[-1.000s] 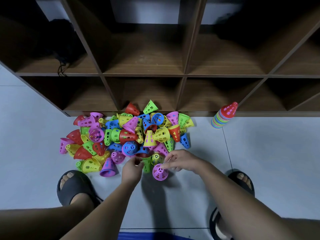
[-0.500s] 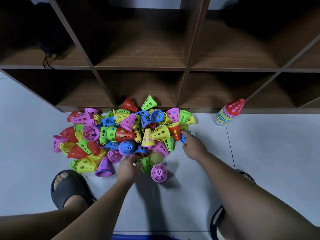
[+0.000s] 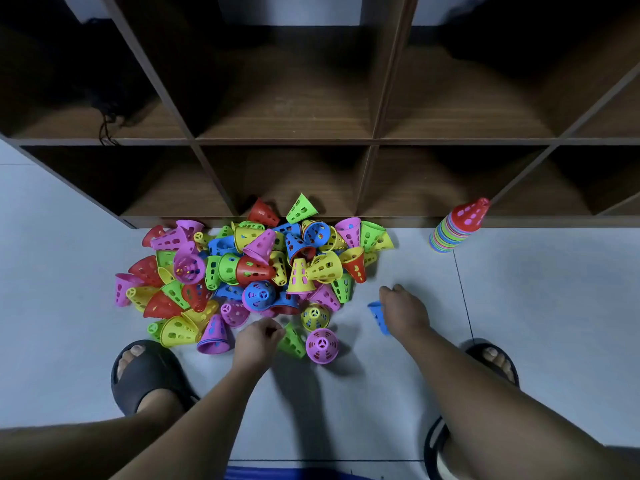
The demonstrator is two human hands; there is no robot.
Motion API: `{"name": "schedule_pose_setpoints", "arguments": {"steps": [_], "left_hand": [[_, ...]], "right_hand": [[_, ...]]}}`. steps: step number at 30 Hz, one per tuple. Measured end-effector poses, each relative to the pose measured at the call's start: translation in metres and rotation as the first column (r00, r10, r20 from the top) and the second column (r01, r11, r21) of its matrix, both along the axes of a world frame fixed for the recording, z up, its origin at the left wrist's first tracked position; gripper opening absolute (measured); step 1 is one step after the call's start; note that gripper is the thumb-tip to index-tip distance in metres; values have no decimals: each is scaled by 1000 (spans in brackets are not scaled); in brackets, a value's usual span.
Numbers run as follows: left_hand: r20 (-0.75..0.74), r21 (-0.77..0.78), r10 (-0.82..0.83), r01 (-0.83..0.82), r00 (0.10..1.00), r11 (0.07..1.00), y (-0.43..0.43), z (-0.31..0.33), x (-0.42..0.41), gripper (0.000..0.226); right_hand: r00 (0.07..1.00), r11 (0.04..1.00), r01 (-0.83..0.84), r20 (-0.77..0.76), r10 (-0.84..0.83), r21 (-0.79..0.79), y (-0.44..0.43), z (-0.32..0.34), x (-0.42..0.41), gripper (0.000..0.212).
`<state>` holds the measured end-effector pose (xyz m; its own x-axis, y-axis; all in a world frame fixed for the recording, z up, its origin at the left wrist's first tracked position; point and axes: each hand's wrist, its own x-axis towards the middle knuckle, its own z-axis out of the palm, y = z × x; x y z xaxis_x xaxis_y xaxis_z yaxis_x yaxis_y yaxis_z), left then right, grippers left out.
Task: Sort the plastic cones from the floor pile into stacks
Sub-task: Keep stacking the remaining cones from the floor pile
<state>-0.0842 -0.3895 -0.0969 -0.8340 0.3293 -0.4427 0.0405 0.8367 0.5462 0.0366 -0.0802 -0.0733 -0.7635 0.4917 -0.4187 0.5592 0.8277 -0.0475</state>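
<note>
Gripping: my right hand [image 3: 403, 311] is closed on a blue cone [image 3: 378, 317], clear of the pile's right edge.
Left hand: my left hand [image 3: 256, 342] is curled with its fingers pinching a green cone [image 3: 292, 341] at the pile's near edge.
Pile: the cone pile [image 3: 256, 271] lies on the grey floor [image 3: 554, 323] just beyond both my hands, against the foot of the wooden shelf [image 3: 287, 143].
Stack: a leaning stack of cones [image 3: 457, 226], red on top, stands well right of the pile, beyond my right hand.
Near my left hand: a purple cone [image 3: 322, 345] touches the green one; a yellow cone [image 3: 314, 316] sits just behind.
Feet: my black sandals [image 3: 145, 375] flank both arms.
</note>
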Motion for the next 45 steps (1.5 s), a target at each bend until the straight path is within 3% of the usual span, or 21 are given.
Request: {"name": "schedule_pose_setpoints", "arguments": {"steps": [4,7,9,11,13,18,21,25,27,30,36,40,45], "left_hand": [[-16,47,100,-99,995,994,-1,17,2,14],[-29,107,201,-197,979,975,-1,30,2,16],[-27,147,254,-248,967,958,0,39,2,17],[3,200,288,-282,958,938,4,48,2,20],[85,280,323,-333,943,900,9,56,3,19],[257,416,326,-409,910,812,20,69,9,19],[318,445,295,-416,901,793,29,75,18,18],[354,414,242,-384,903,826,35,69,28,18],[366,394,212,-357,906,847,35,64,33,19],[364,340,181,-312,913,887,33,57,40,21],[378,246,169,-275,910,929,28,47,43,17],[403,219,183,-288,897,932,27,41,39,15],[410,255,238,-361,881,897,37,42,22,16]], "right_hand": [[999,997,21,-40,-24,-81,-4,3,9,6],[967,947,171,-140,-215,-273,-5,13,10,33],[920,868,241,-183,-346,-434,-5,25,8,31],[852,723,308,-159,-499,-618,-7,38,7,23],[774,517,340,-79,-629,-786,-10,50,8,16],[678,69,271,140,-721,-960,-15,75,13,15],[681,-99,220,225,-697,-971,-19,87,15,11],[711,-199,199,281,-644,-960,-28,94,14,10],[743,-183,228,292,-602,-956,-32,93,14,16],[819,-86,284,288,-497,-955,-39,88,15,14],[861,192,360,246,-444,-913,-55,68,15,20],[874,401,389,193,-447,-829,-58,47,11,11],[925,543,335,158,-346,-771,-51,34,0,12]]}}
